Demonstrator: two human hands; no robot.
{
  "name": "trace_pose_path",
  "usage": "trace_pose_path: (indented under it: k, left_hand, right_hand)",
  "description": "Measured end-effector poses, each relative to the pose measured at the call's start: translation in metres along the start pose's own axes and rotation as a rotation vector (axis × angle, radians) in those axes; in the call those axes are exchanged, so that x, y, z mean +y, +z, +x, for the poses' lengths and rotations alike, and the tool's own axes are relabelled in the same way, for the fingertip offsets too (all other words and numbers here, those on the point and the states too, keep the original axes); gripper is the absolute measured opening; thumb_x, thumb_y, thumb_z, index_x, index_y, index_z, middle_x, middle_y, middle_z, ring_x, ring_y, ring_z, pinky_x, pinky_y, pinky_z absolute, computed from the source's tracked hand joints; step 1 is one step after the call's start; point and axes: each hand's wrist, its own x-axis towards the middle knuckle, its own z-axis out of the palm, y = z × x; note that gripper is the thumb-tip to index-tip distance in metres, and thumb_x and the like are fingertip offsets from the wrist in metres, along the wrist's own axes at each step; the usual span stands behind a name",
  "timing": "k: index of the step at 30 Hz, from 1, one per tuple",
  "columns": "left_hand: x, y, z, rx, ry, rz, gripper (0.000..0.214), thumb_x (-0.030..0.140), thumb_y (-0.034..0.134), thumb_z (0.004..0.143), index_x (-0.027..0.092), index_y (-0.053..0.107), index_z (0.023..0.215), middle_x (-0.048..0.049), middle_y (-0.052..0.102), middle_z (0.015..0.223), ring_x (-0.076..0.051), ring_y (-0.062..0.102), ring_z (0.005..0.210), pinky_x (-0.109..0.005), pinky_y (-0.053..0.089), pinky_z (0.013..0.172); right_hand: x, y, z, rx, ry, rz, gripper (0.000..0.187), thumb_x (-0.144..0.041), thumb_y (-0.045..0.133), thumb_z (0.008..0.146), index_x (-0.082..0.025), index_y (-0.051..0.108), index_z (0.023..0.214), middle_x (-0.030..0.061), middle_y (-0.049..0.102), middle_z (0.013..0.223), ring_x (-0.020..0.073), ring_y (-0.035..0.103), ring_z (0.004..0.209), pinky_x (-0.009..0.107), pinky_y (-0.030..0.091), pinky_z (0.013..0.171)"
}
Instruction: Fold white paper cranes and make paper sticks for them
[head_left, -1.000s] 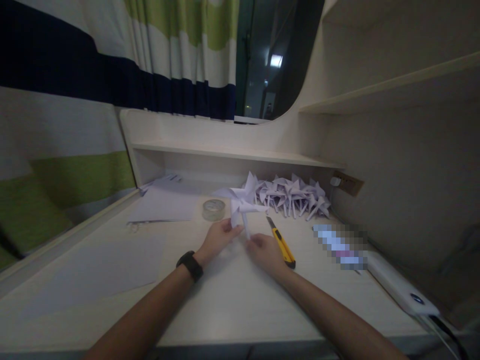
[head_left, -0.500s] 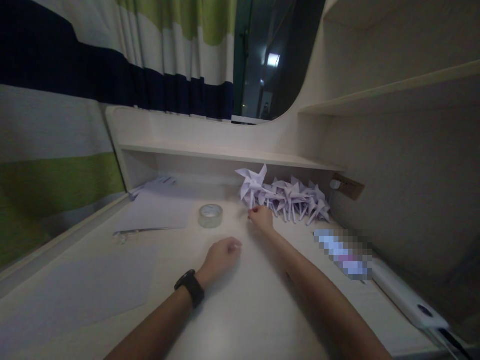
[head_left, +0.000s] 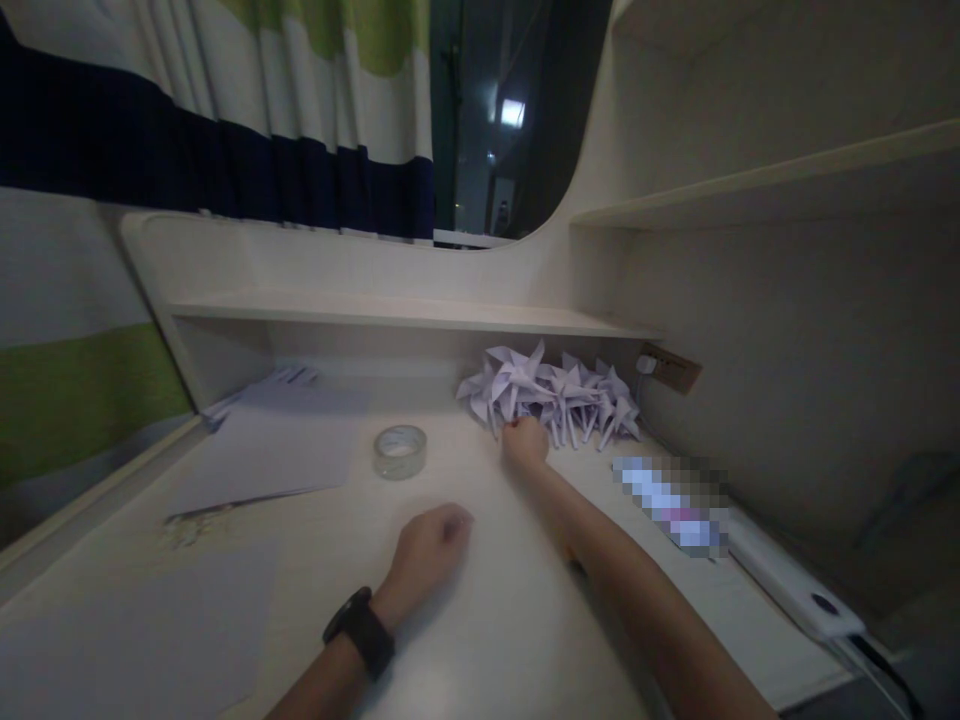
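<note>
My right hand reaches to the back of the desk, fingers curled on the stem of a white paper pinwheel lying at the left end of a heap of paper pinwheels under the low shelf. My left hand, with a black watch on its wrist, rests on the desk in a loose fist with nothing visible in it. A roll of clear tape sits just left of my right hand.
White paper sheets lie at the back left, another sheet at the front left. A white power strip runs along the right edge. A wall socket is behind the heap. A striped curtain hangs on the left.
Both hands held one pinwheel in the desk's middle; my right hand carried it back to the heap, the left let go and drew back. The yellow knife is now hidden by my right arm.
</note>
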Motion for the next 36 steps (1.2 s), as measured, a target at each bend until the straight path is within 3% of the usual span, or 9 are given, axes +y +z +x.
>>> trace_pose_path:
  k: [9,21,28,36]
  left_hand:
    - [-0.002,0.002,0.000,0.008,0.004,0.040,0.022,0.025,0.049,0.084,0.019,0.071,0.087,-0.0055,0.070,0.081,-0.020,0.062,0.076,-0.028,0.040,0.067]
    - [-0.001,0.003,0.000,0.020,-0.006,0.009,0.022,0.024,0.050,0.083,0.018,0.071,0.086,-0.0059,0.070,0.079,-0.020,0.061,0.074,-0.028,0.039,0.066]
    - [-0.004,0.005,0.001,0.023,-0.008,0.032,0.022,0.022,0.050,0.081,0.019,0.072,0.087,-0.0067,0.071,0.083,-0.021,0.062,0.076,-0.028,0.040,0.068]
    - [-0.007,0.005,0.002,0.019,0.013,0.049,0.023,0.023,0.050,0.084,0.019,0.071,0.087,-0.0062,0.070,0.080,-0.020,0.061,0.073,-0.028,0.039,0.065]
  right_hand:
    - [0.007,-0.003,0.032,-0.062,-0.060,-0.062,0.029,-0.029,0.053,0.081,-0.014,0.073,0.095,0.0181,0.071,0.100,0.0287,0.067,0.099,0.031,0.050,0.078]
    - [-0.033,0.018,0.049,-0.198,-0.132,-0.092,0.033,-0.024,0.062,0.076,-0.007,0.068,0.104,0.0240,0.066,0.111,0.0320,0.064,0.105,0.032,0.050,0.083]
    - [-0.040,0.019,0.065,-0.209,-0.122,-0.103,0.038,-0.026,0.063,0.075,-0.007,0.066,0.108,0.0240,0.065,0.113,0.0327,0.062,0.108,0.035,0.051,0.085]
    - [-0.032,0.018,0.062,-0.143,-0.087,-0.110,0.045,-0.036,0.063,0.075,-0.006,0.066,0.108,0.0253,0.066,0.109,0.0316,0.064,0.104,0.034,0.051,0.082]
